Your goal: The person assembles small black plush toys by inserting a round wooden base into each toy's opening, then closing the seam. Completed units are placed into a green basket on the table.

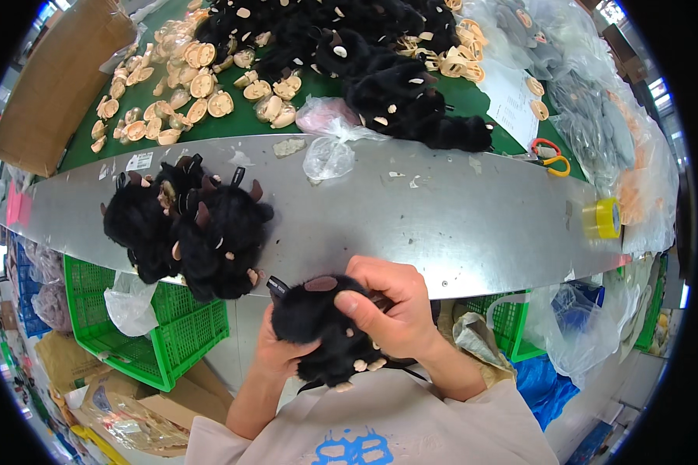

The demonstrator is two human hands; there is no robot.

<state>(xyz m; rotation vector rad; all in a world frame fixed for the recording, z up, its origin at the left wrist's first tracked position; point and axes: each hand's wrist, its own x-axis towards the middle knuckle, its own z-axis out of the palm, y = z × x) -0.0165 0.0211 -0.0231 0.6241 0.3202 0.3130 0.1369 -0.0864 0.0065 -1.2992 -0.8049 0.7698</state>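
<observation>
Close to my chest, just off the near edge of the metal worktop, I have a black plush toy (310, 319) with a brown ear and small beige paws. My left hand (275, 349) grips its lower left side, thumb across the fur. My right hand (392, 306) closes on its upper right side, with the thumb pressed into the fur; the fingers behind are partly hidden. A dark loop tag sticks out at the toy's upper left. On the worktop to the left lies a pile of similar black plush toys (229, 232) with brown horn-like parts and tags.
Beige plastic shell parts (198, 81) and a heap of black plush pieces (395, 85) cover the green mat. Scissors (551, 159) and yellow tape (606, 218) lie at the right. A clear bag (329, 155) sits mid-table. Green crates (163, 341) stand below, a cardboard box (62, 85) far left.
</observation>
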